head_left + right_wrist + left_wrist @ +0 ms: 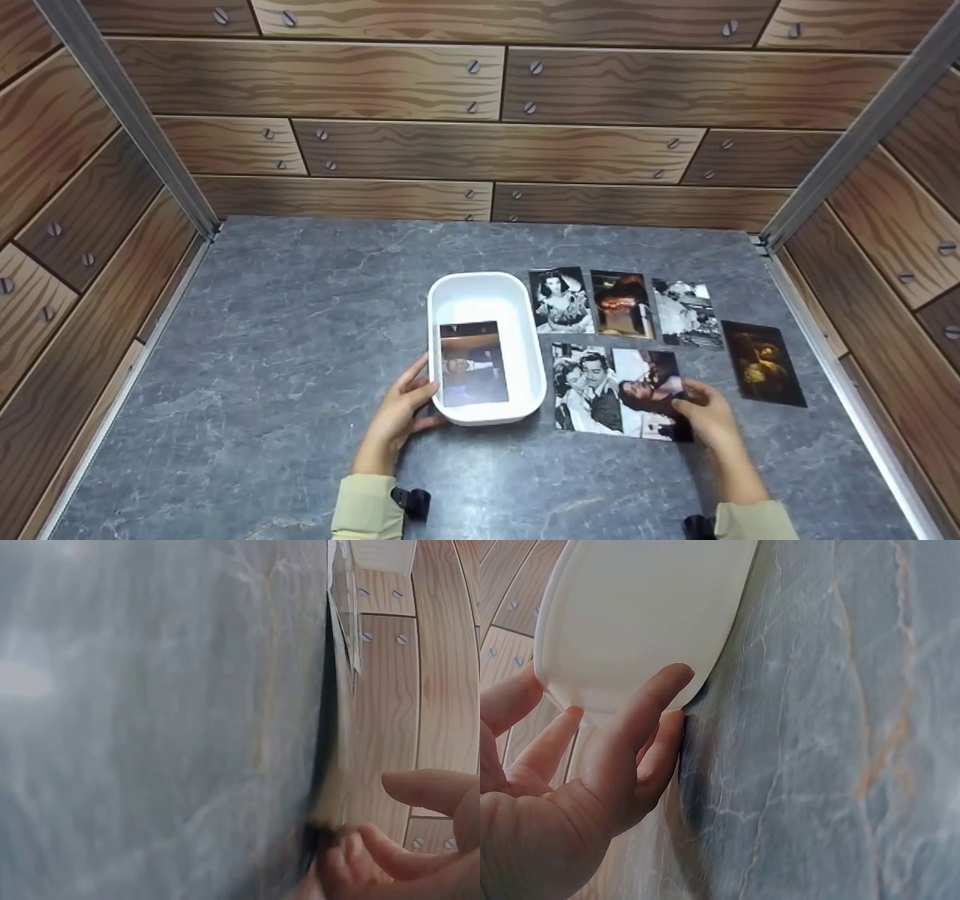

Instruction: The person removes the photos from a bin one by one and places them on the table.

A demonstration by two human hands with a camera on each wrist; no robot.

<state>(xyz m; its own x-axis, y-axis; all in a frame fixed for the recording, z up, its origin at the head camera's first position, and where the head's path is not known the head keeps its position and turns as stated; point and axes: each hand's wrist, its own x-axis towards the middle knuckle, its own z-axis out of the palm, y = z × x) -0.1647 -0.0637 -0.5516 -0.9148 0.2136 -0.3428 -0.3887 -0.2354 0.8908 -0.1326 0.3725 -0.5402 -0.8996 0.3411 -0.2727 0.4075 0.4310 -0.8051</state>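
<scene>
A white rectangular tub stands on the grey marbled tabletop, with one photo card inside toward its near end. My left hand holds the tub by its near left corner, its fingertips on the pale outer wall in the left wrist view. At the right, my right hand grips the right edge of a photo card of a dark-haired person. That card's edge looks slightly raised in the right wrist view, where blur hides the exact contact. Directly left of it lies a black-and-white card of a couple.
Behind these lie a black-and-white portrait card, a dark reddish card and a black-and-white scene card. A dark golden card lies tilted farther right. Wood-patterned walls enclose the table's back and sides.
</scene>
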